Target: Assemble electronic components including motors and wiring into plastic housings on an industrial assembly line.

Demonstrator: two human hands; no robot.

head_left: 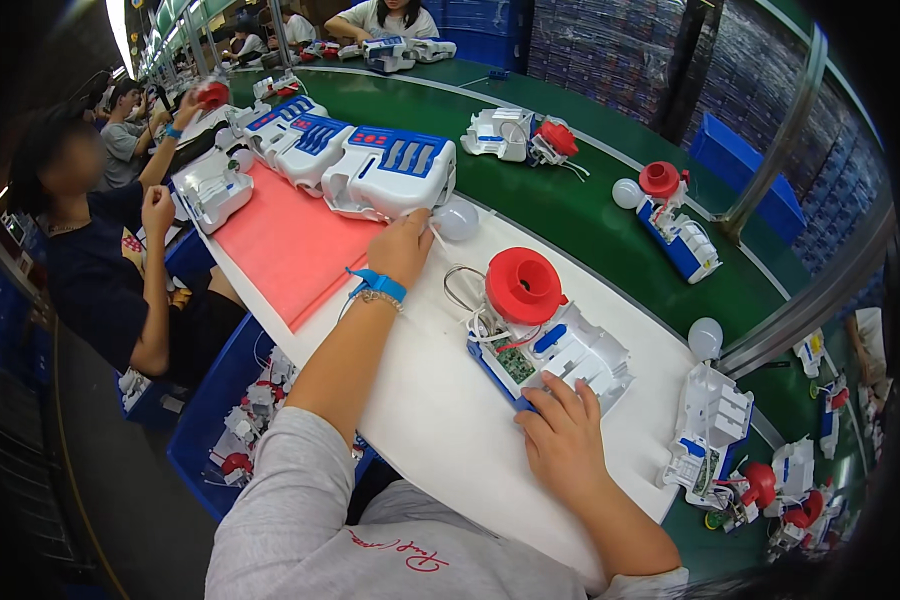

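Observation:
Just left of the table's middle, my left hand (402, 245), with a blue wrist strap, is closed at the near end of a white-and-blue plastic housing (395, 170). A translucent white globe (457, 221) touches or nearly touches its fingertips; what they grip is hidden. In front of me lies an open white-and-blue housing half (588, 362) with battery-like slots and a green circuit board (515, 364). A red round funnel-like part (523, 285) sits at its far end, with loose white wires beside it. My right hand (567, 432) rests on the housing's near edge, fingers spread.
A pink cloth sheet (290, 245) lies under the row of housings. A green conveyor (590, 200) beyond carries more open assemblies. At the right stands another open housing (712, 415). A blue bin (205, 440) of parts is below left. A co-worker (100, 240) sits at the left.

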